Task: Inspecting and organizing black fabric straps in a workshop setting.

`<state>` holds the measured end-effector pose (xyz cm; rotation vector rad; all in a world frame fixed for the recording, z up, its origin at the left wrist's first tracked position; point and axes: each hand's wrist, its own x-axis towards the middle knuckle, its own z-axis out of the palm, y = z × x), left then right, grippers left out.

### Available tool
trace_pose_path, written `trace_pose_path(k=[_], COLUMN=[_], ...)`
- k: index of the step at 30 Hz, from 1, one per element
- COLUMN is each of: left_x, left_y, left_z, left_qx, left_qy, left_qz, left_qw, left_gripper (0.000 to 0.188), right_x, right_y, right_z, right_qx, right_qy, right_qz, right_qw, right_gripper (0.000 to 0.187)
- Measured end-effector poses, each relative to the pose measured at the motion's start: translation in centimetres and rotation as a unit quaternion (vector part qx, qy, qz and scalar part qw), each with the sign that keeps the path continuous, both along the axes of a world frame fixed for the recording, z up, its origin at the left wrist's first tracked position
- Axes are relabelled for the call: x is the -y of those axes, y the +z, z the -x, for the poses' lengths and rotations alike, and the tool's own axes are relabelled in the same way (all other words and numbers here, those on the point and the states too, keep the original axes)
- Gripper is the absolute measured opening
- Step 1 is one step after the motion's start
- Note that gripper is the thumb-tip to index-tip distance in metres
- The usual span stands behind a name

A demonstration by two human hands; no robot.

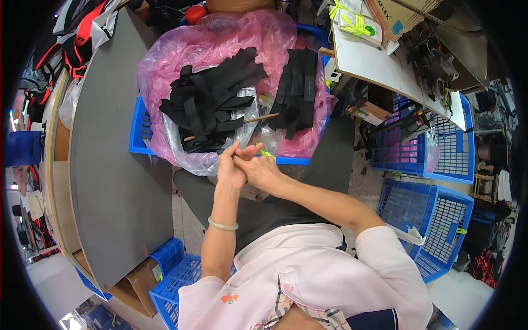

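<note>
Just in front of the basket's near edge, my left hand and my right hand are pressed together. The right fingers lie across the left palm and fingers. Anything pinched between them is hidden. Beyond the hands, a tangled pile of black webbing strips rests on clear and pink plastic, with a neater bundle of black strips to its right. A thin wooden stick lies across the webbing. Beside the right fingers a bit of neon yellow cord shows.
The pink plastic liner fills a blue basket. A grey tabletop stands at left. At right are a white-topped table, a blue crate and another blue crate. A cardboard box sits at lower left.
</note>
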<state>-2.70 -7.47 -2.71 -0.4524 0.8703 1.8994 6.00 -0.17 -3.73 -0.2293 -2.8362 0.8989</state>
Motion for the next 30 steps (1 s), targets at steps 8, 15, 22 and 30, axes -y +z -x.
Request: trace_pose_path(k=[8, 15, 22, 30], left_x=[2.0, 0.2, 3.8, 5.1], left_y=[-1.5, -0.1, -2.1, 0.9], left_z=[1.2, 0.1, 2.9, 8.6], left_qx=[0.067, -0.035, 0.057, 0.115], left_qy=[0.066, 0.017, 0.103, 0.211], left_qz=[0.045, 0.042, 0.046, 0.019], left_qw=[0.995, 0.998, 0.992, 0.970], left_gripper=[0.041, 0.042, 0.038, 0.049], right_x=[0.4, 1.2, -0.7, -11.6], right_y=[2.9, -0.6, 1.2, -10.0], right_z=[-2.9, 0.3, 3.5, 6.7], right_qx=[0.095, 0.034, 0.123, -0.127], right_qy=[0.053, 0.004, 0.138, -0.119], right_qz=[0.041, 0.044, 0.098, -0.172], right_qw=[0.993, 0.998, 0.978, 0.970], right_gripper=[0.056, 0.039, 0.044, 0.015])
